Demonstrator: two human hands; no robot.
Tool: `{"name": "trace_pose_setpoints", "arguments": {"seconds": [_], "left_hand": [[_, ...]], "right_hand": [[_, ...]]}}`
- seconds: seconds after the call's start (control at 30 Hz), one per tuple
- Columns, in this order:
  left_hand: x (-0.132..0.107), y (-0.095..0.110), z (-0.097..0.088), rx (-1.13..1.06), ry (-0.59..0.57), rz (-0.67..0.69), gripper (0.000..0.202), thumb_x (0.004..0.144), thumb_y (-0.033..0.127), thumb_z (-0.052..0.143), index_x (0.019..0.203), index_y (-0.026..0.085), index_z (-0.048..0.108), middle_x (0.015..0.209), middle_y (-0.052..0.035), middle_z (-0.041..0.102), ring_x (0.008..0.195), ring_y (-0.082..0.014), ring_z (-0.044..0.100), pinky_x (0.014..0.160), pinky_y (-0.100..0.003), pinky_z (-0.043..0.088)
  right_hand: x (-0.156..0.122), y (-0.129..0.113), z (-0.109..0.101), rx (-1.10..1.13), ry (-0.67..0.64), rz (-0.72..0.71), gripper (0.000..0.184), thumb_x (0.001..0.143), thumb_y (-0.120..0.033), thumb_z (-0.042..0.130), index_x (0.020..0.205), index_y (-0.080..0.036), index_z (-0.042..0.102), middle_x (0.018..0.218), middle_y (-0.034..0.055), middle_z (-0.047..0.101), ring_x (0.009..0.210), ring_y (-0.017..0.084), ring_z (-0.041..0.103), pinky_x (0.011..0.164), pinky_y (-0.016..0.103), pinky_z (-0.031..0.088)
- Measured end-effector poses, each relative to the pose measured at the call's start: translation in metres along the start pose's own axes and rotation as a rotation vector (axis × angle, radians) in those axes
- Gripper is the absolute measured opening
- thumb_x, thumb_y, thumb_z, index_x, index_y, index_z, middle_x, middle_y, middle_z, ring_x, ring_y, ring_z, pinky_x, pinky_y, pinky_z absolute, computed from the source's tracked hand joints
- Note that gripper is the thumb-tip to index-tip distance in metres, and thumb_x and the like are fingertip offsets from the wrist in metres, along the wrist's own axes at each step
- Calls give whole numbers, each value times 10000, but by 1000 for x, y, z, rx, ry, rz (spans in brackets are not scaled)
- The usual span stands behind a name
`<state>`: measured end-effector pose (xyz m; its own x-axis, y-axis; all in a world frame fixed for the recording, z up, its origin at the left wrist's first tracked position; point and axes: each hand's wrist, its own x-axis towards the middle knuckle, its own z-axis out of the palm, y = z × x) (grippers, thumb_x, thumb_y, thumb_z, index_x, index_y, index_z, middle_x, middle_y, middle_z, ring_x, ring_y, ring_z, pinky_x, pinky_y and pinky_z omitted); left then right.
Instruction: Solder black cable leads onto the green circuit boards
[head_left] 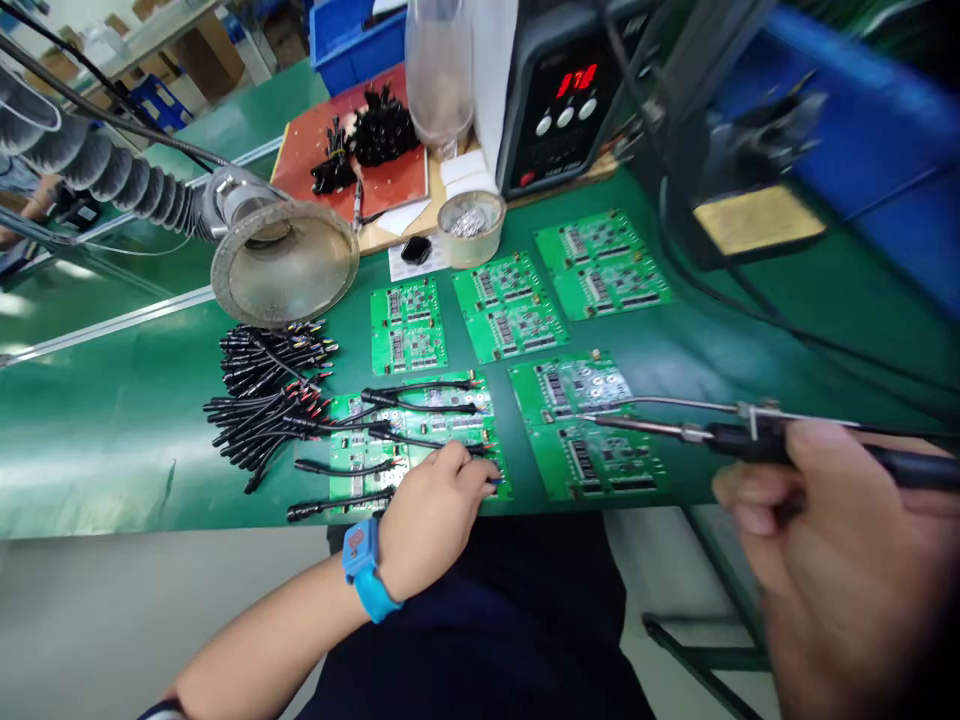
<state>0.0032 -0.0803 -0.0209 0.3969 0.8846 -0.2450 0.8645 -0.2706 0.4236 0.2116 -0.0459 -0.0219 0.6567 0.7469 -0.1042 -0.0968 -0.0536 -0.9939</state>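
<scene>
My left hand point(439, 515), with a blue wrist strap point(367, 570) on its wrist, pinches a black cable lead point(442, 445) at the edge of a green circuit board point(412, 450). Several more black leads lie across that board. My right hand point(832, 540) grips a soldering iron point(765, 440), whose thin tip point(622, 424) hangs just over a second green circuit board point(589, 425). A thin metal wire point(675, 402) runs alongside the iron from the same hand. Whether the tip touches the board, I cannot tell.
A heap of black leads point(262, 400) lies left of the boards, beneath a fume extractor hood point(283, 262). Further green boards point(510, 305) lie on the green bench. Behind stand a soldering station point(566, 110) reading 178 and a red mat point(352, 150) with black connectors. A person's arm point(30, 205) shows far left.
</scene>
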Motion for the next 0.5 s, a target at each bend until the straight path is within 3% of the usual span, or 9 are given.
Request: {"name": "trace_pose_setpoints", "arguments": {"seconds": [0.23, 0.37, 0.5], "left_hand": [[-2, 3, 6, 19, 59, -2, 209, 900, 180, 364, 993, 212, 548, 872, -34, 495, 761, -174, 529, 685, -312, 473], [-2, 1, 8, 1, 95, -4, 199, 890, 180, 390, 985, 215, 562, 873, -33, 510, 773, -176, 543, 694, -314, 482], [-2, -5, 12, -76, 128, 23, 204, 884, 214, 421, 1015, 230, 577, 881, -31, 527, 787, -166, 551, 696, -289, 491]], "right_hand": [[80, -45, 37, 141, 105, -266, 178, 701, -291, 552, 666, -184, 414, 437, -72, 398, 345, 74, 385, 323, 205, 298], [137, -51, 61, -5, 174, -413, 165, 776, -298, 478, 818, -145, 434, 514, -42, 483, 397, 86, 471, 382, 204, 360], [172, -40, 72, -284, 147, -479, 251, 791, -304, 531, 932, -104, 476, 617, -36, 513, 513, 73, 522, 480, 208, 430]]}}
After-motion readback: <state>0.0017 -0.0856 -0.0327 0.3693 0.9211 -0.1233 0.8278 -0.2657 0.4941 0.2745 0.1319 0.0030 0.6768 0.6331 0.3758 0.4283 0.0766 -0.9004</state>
